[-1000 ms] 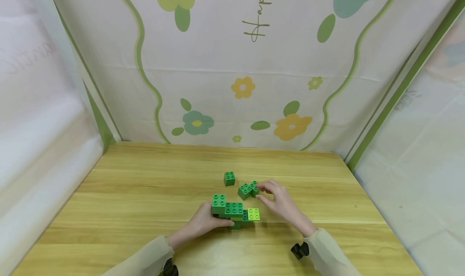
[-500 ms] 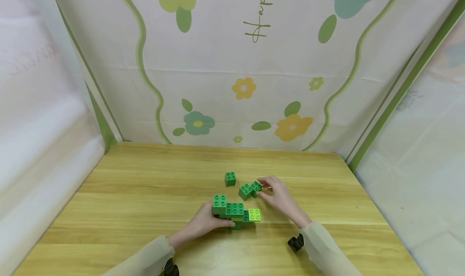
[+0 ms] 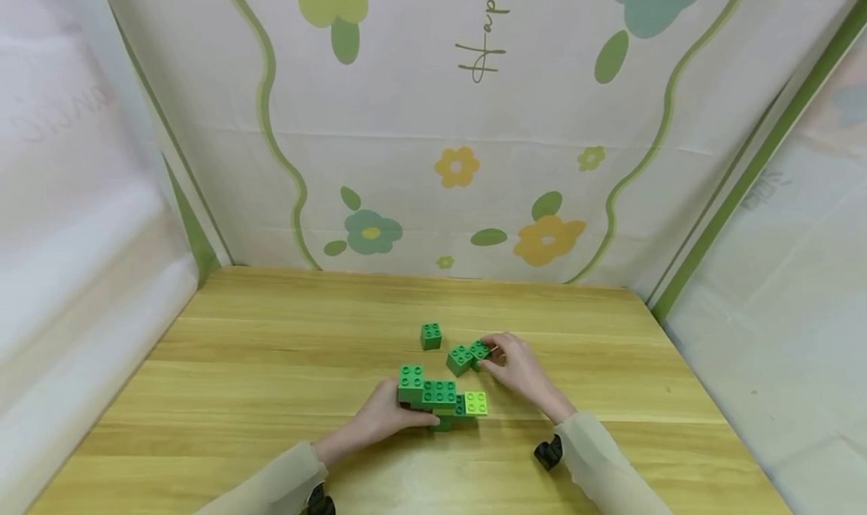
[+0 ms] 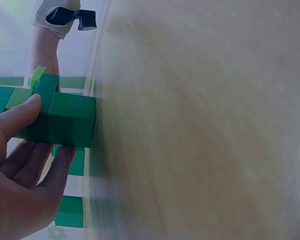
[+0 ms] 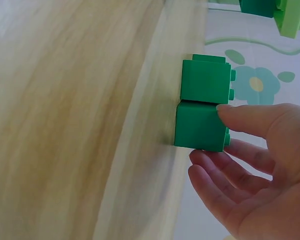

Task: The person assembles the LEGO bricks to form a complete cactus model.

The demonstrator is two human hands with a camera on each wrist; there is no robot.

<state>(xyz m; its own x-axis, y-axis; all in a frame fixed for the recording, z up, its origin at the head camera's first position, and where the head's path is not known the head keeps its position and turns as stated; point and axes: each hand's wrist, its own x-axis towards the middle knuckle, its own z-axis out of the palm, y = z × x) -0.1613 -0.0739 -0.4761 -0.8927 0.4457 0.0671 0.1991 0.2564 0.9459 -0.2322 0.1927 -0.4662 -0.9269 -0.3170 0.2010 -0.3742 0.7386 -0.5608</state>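
Note:
My left hand (image 3: 384, 413) grips a built piece of toy bricks (image 3: 439, 393), mostly green with a lime-green brick at its right end. In the left wrist view, the thumb lies across the near side of this brick build (image 4: 67, 117), with fingers beneath. My right hand (image 3: 520, 368) pinches a small square green building brick (image 3: 479, 351) between thumb and fingers. That pinched brick (image 5: 200, 125) stands on the table, side by side with a second green brick (image 5: 206, 81). In the head view the second brick (image 3: 459, 361) is just left of it.
Farther back on the wooden table (image 3: 305, 319) stands another loose green brick (image 3: 430, 337). A white curtain (image 3: 406, 108) with printed flowers hangs along the back edge, and white cloth sides flank the table. A dark device (image 3: 549, 452) sits at my right wrist.
My right hand has come in from just right of the end green brick and now pinches it; that brick has turned slightly. The left hand and its brick build stay in place.

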